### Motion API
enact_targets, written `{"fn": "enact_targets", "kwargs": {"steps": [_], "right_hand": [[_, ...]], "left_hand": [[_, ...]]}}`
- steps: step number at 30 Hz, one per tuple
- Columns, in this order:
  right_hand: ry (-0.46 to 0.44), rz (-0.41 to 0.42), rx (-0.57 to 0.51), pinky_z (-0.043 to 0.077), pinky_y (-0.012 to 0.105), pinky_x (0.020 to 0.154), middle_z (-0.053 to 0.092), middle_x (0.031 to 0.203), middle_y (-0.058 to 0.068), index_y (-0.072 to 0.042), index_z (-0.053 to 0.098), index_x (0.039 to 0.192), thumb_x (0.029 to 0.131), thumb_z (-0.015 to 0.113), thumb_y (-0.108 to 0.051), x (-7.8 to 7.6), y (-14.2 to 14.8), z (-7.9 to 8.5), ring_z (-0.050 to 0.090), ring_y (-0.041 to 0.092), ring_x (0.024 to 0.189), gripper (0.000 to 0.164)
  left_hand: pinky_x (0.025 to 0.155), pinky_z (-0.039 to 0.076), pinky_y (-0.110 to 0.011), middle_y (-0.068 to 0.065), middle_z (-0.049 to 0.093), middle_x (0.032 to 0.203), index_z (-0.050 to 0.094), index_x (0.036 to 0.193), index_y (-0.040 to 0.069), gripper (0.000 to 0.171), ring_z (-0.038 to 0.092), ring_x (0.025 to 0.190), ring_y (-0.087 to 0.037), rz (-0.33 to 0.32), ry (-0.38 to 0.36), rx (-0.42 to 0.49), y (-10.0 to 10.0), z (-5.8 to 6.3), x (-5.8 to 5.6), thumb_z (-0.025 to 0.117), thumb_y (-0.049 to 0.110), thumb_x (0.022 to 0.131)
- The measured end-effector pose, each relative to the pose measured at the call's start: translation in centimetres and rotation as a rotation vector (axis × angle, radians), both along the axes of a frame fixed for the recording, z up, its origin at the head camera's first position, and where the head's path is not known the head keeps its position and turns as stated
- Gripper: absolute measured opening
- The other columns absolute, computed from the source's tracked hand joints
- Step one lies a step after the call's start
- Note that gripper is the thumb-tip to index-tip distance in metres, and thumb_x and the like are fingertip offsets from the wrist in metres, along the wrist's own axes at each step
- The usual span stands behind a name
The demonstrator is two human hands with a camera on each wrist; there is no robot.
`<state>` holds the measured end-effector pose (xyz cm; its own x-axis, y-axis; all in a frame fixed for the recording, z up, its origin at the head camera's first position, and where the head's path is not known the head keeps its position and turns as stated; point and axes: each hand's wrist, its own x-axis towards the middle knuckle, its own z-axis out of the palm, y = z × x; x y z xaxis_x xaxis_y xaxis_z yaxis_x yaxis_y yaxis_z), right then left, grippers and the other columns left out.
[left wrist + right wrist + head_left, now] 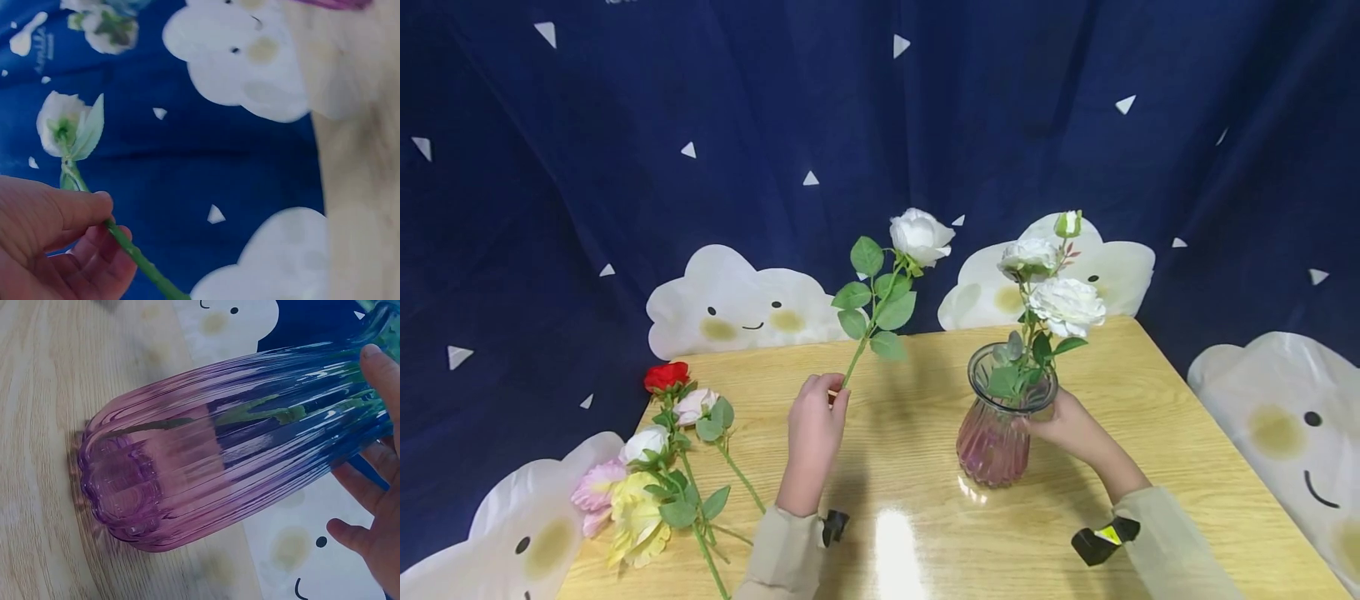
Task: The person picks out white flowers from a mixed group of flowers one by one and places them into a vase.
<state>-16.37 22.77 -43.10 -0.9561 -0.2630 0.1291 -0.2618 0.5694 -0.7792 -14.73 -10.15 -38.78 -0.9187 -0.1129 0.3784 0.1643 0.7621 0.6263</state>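
My left hand (817, 425) pinches the green stem of a white rose (921, 237) between thumb and fingers, and the bloom leans up and to the right above the table. In the left wrist view the stem (141, 261) runs down past the fingertips. A ribbed glass vase (992, 450), pink at the base and bluish at the rim, stands on the table. Around its neck my right hand (1063, 427) grips from the right side. White flowers (1066, 307) with leaves stand in the vase, and a stem shows through the glass (250, 415) in the right wrist view.
On the wooden table (917, 467), at the left, lie a red rose (666, 376), a pale pink rose (696, 406), a white rose (645, 443), a yellow flower (637, 518) and a pink flower (598, 492). Behind the table hangs a dark blue curtain (760, 100) with cloud prints.
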Motion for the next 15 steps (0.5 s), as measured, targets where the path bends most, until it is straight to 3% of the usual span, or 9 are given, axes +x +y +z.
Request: {"fn": "enact_targets", "kwargs": {"steps": [6, 15], "right_hand": [[-0.014, -0.002, 0.016, 0.027, 0.066, 0.1, 0.044, 0.132, 0.025, -0.006, 0.032, 0.134, 0.073, 0.068, -0.032, 0.2, -0.1, 0.2, 0.036, 0.045, 0.124, 0.077], [-0.011, -0.01, 0.002, 0.025, 0.066, 0.101, 0.044, 0.132, 0.025, -0.005, 0.03, 0.135, 0.072, 0.069, -0.03, 0.2, 0.0, 0.1, 0.034, 0.045, 0.125, 0.078]], "left_hand": [[0.062, 0.053, -0.026, -0.007, 0.06, 0.086, 0.063, 0.095, 0.005, 0.017, 0.06, 0.074, -0.015, -0.027, 0.145, 0.12, 2.0, 2.4, 0.0, 0.059, 0.014, 0.082], [0.061, 0.053, -0.022, -0.009, 0.06, 0.084, 0.064, 0.095, 0.004, 0.016, 0.06, 0.07, -0.013, -0.136, 0.381, 0.248, 5.2, 6.0, -0.3, 0.059, 0.013, 0.082]]}}
